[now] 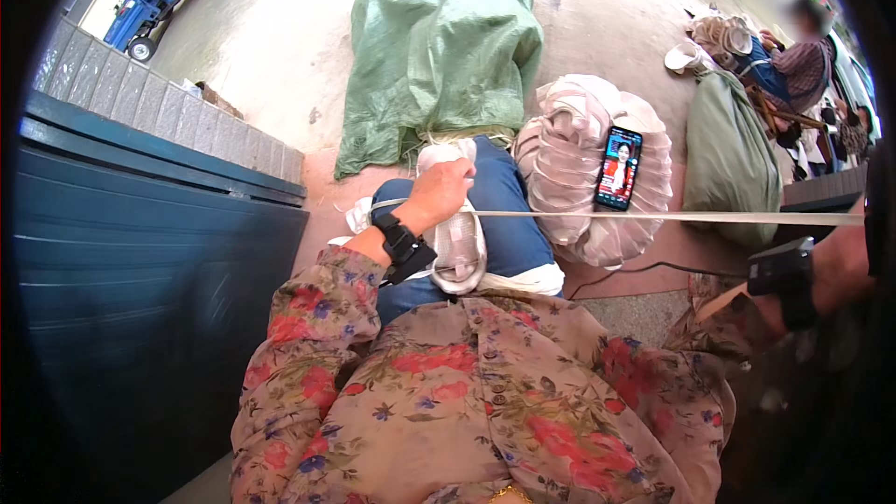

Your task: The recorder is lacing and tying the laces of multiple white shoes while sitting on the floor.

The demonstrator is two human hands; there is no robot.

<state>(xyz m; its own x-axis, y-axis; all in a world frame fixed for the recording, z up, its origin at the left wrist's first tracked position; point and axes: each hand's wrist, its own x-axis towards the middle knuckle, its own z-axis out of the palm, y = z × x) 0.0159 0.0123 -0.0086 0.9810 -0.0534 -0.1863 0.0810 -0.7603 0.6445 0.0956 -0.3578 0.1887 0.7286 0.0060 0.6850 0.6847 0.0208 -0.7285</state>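
Note:
A pale pinkish mesh shoe (456,250) lies across my lap on blue jeans (502,210). My left hand (442,194) is closed over its upper part, and the fingertips are partly hidden. From the shoe a flat off-white shoelace (672,216) runs taut to the right. It ends at my right hand (843,266), at the dark rim of the picture. That hand appears to pull the lace, though its fingers are mostly cut off. Black straps with small devices sit on both wrists.
A phone (619,168) with a lit screen rests on bundled pale shoes (569,145) beside my right knee. Ahead stands a green woven sack (439,47); another sack (733,159) is at right. A dark blue metal panel (149,271) borders my left. Another person (805,65) sits far right.

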